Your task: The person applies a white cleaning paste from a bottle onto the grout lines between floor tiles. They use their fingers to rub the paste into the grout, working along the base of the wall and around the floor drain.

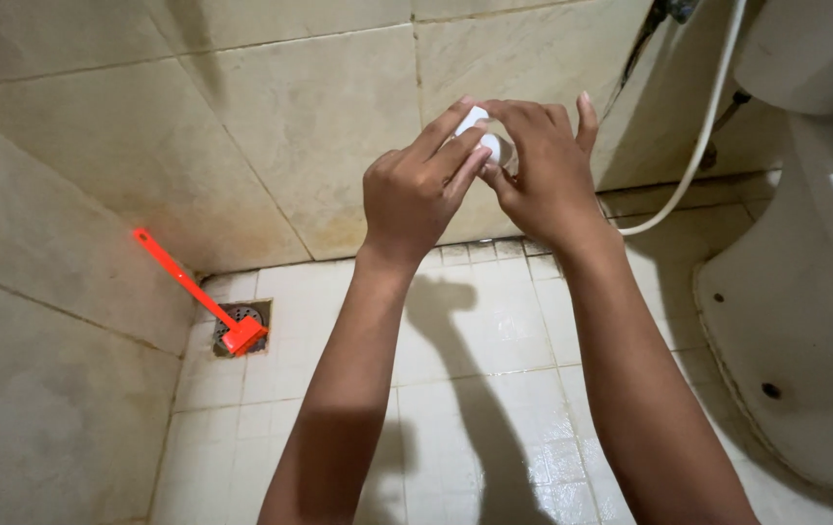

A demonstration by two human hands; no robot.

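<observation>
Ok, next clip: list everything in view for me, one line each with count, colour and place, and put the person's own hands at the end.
small white rounded object: one, white, held up between both hands in front of the wall; what it is cannot be told.
orange plastic long-handled brush: one, orange, leaning in the left corner, its head on the drain.
square metal floor drain: one, grey, floor corner at left.
white ceramic toilet: one, white, right edge.
white flexible hose: one, white, hanging down the wall beside the toilet.
stained beige wall tiles: many, beige, back and left walls.
white floor tiles: many, white, underfoot.
left hand: one, fingers on the white object.
right hand: one, gripping the white object.
</observation>
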